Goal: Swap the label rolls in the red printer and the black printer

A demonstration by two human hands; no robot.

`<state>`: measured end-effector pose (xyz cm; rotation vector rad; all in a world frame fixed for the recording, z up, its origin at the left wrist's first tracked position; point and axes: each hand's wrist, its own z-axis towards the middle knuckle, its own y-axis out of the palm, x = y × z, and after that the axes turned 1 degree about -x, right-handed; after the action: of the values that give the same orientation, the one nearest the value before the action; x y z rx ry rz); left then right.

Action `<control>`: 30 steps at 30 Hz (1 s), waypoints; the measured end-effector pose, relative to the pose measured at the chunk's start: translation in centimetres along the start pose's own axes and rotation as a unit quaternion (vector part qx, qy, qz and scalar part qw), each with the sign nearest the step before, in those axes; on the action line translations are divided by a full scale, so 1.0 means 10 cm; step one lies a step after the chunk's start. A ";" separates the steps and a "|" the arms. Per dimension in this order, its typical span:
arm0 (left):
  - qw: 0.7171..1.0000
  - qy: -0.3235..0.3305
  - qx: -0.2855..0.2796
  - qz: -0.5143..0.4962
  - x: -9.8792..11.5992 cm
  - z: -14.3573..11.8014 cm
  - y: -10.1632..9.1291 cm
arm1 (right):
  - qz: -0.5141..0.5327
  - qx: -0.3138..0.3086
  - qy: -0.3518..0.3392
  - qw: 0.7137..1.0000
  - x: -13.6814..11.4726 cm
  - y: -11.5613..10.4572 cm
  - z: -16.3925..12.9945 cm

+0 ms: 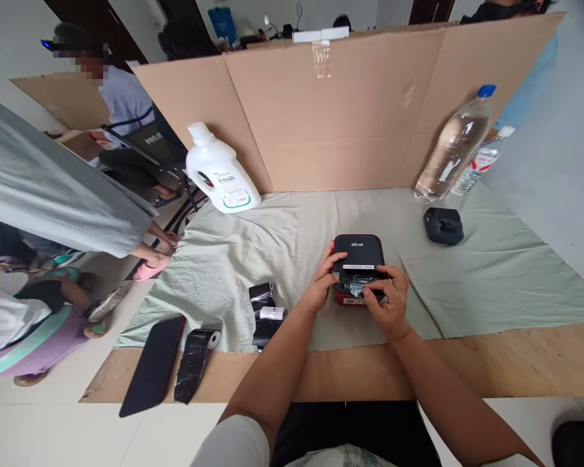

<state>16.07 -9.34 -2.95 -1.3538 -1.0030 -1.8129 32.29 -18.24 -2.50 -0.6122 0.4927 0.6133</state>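
A small black box with a red base (357,250), which looks like a label printer, sits on the cloth in front of me. Its front compartment is exposed, and a shiny dark film (357,287) shows inside. My left hand (322,279) grips the box's left side, fingers on the top edge and thumb lower down. At the compartment's right end, my right hand (390,301) pinches the film between thumb and fingers; part of the film is hidden by them. Left of my forearm lie black rolls (261,295), one with a white roll (272,314) on it.
Another unwound black roll (194,363) and a dark phone-like slab (153,366) lie at the front left. A white jug (224,175), a large water bottle (455,152), a smaller bottle (484,162) and a black case (444,226) stand before a cardboard screen (340,123). People are at left.
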 end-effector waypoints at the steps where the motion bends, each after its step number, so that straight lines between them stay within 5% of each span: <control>1: 1.000 -0.003 0.007 -0.005 0.01 0.00 0.02 | 0.003 -0.002 0.021 1.000 0.00 0.01 -0.01; 11: 0.994 -0.030 0.089 -0.052 0.13 0.07 0.20 | 0.119 -0.019 0.136 0.983 0.04 0.10 -0.08; 18: 0.994 -0.044 0.060 -0.086 0.10 0.06 0.17 | 0.143 -0.018 0.160 0.976 0.04 0.13 -0.10; 30: 0.998 -0.024 0.050 -0.019 0.06 0.03 0.11 | 0.160 -0.030 0.078 0.984 0.10 0.04 -0.03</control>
<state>17.05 -9.63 -2.14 -1.3300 -1.1360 -1.7407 32.73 -17.77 -3.42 -0.6464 0.7291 0.8922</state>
